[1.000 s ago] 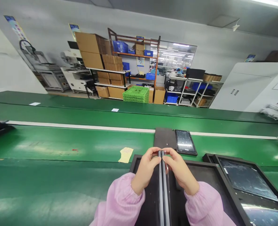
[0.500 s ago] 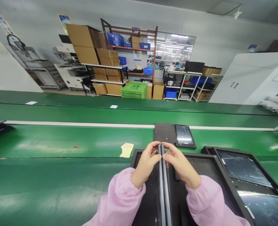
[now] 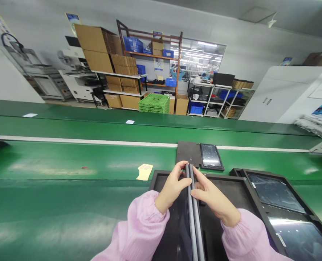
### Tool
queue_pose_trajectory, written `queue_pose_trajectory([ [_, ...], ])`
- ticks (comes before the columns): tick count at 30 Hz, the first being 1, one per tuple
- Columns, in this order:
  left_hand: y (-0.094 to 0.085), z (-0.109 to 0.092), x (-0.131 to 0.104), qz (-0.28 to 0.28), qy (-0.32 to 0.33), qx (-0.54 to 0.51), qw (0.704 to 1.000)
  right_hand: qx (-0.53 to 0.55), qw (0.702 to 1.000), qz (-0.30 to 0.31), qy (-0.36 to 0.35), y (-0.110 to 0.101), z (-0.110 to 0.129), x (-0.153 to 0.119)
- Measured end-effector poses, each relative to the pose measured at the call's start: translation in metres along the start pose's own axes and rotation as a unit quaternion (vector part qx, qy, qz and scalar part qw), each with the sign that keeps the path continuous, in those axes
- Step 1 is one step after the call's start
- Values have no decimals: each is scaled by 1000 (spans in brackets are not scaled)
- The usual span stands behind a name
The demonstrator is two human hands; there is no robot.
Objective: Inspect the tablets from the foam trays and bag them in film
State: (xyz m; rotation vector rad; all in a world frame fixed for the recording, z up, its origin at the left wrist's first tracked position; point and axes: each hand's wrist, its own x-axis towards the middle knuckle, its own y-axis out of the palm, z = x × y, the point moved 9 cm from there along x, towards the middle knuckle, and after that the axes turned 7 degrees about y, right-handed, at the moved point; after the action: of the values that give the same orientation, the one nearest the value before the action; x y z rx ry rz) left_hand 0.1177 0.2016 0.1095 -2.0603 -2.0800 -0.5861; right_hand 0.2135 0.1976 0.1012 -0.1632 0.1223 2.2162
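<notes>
Two tablets stand on edge side by side, their grey long edges towards me, over a black tray [image 3: 245,181]. My left hand [image 3: 173,186] is closed on the left tablet [image 3: 191,217], thumb on the near edge and fingers at its far top end. My right hand [image 3: 214,197] grips the right tablet [image 3: 197,221], its fingers partly hidden behind it. A thin gap runs between the two edges. The left tablet's dark glossy face is turned to the left; the other's face is hidden.
Right of me, a second black tray [image 3: 265,214] holds tablets with dark screens. Beyond my hands, a small tablet [image 3: 211,156] lies beside a dark flat pad [image 3: 186,150] on the green conveyor belt [image 3: 68,159]. A yellow note [image 3: 145,172] sits left of the tray.
Both hands and the two tablets have shifted slightly right. My right hand has moved lower along its tablet, with the thumb further down. The camera view has turned a little.
</notes>
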Motion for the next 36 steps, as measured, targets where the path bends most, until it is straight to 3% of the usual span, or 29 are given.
queue_pose_trajectory([
  [7, 15, 7, 5, 38, -8, 19, 999, 27, 998, 53, 12, -6, -4, -26],
  [12, 18, 8, 4, 48, -13, 19, 999, 61, 996, 56, 22, -6, -3, -33],
  [15, 17, 9, 3, 50, -15, 17, 998, 71, 997, 32, 11, -8, -2, -28],
  [19, 16, 11, 1, 61, -8, 9, 998, 81, 995, -54, -12, -16, -1, -15],
  [22, 15, 11, 0, 62, -1, 3, 998, 98, 991, -85, -31, -19, 2, -4],
  [33, 5, 8, -3, 36, 27, -27, 999, 97, 993, -38, -54, -5, 8, 10],
  [36, 2, 8, -2, 21, 25, -25, 999, 80, 993, -54, -65, -1, 10, 8],
])
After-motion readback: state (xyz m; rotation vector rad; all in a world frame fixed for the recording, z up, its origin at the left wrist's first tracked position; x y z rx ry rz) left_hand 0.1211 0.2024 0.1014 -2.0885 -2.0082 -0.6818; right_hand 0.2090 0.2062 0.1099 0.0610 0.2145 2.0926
